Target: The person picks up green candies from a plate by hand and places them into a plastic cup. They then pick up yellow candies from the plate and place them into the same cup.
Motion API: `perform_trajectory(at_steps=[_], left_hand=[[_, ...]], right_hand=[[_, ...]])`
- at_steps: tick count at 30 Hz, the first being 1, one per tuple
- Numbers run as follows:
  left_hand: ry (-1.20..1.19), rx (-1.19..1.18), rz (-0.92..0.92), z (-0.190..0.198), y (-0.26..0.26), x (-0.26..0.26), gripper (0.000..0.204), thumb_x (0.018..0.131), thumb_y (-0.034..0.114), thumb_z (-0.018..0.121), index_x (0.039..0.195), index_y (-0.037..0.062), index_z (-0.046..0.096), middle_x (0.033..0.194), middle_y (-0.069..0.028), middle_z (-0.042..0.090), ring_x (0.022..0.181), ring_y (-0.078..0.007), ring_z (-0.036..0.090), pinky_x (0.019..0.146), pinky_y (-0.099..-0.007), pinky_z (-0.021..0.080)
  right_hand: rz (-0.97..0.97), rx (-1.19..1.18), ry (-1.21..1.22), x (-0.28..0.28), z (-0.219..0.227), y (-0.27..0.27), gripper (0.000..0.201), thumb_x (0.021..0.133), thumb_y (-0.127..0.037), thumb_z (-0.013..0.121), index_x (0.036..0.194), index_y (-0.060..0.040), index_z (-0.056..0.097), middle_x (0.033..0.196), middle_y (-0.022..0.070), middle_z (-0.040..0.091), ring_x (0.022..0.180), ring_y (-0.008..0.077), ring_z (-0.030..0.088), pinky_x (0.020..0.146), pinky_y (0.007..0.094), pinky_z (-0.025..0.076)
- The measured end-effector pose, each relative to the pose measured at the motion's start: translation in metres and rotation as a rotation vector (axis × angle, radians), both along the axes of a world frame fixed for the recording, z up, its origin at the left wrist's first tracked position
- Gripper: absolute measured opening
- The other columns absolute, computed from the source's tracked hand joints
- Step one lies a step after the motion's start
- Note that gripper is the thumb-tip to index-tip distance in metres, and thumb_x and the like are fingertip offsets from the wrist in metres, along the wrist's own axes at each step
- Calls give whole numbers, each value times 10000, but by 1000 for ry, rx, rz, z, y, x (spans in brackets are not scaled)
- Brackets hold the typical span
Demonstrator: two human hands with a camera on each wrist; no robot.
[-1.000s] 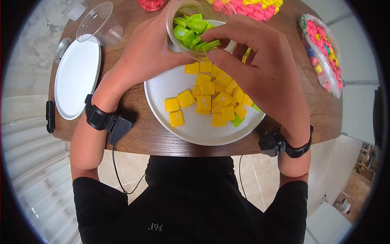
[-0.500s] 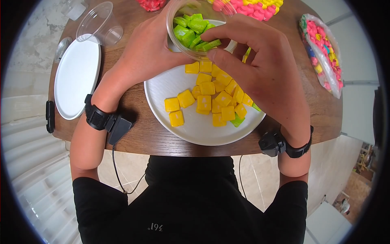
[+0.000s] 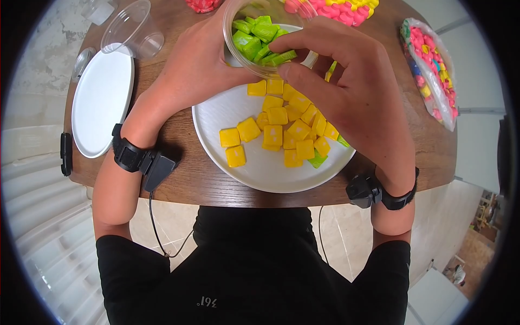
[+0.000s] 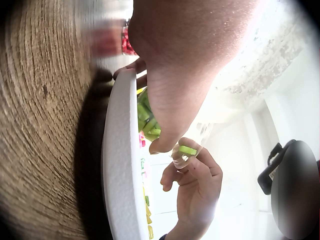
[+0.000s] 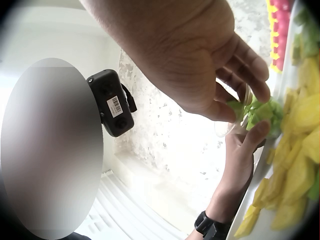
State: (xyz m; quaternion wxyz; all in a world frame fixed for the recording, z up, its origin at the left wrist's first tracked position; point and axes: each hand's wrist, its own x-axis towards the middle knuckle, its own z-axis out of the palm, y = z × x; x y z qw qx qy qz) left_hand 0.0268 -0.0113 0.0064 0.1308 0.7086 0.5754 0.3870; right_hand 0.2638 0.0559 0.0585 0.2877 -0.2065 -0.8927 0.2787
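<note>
In the head view the left hand [image 3: 195, 67] grips a clear cup [image 3: 228, 46] tilted with its mouth toward the camera; green pieces [image 3: 264, 33] lie inside. At the cup's rim, the right hand [image 3: 355, 81] pinches a green piece [image 3: 282, 57] between thumb and fingers. Below both hands is a round white plate [image 3: 214, 116] bearing several yellow squares [image 3: 272, 135] and a few green pieces [image 3: 318, 159], partly covered by the right hand. The left wrist view shows the pinched green piece [image 4: 188, 150] at the cup's mouth, beside the right hand [image 4: 197, 192].
An oval white plate [image 3: 103, 103] lies at the left, with an empty clear cup [image 3: 127, 32] at its far end. Pink and yellow pieces [image 3: 338, 11] are at the far edge, near a red heap [image 3: 203, 4]. A bag of coloured pieces [image 3: 430, 70] sits at the right.
</note>
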Motion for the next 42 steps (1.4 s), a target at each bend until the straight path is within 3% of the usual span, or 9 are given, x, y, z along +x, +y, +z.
perform_trajectory(at_steps=[42], left_hand=[[18,14,-1,2,-1,2,841,779,182,962,1501,79,543,1444,-102,642,1320,-234,635,1143,-375,504]], right_hand=[[-6,28,-10,1,0,-1,212,924,-133,768,1104,-28,809,946,40,753,706,114,605,631,257,474]])
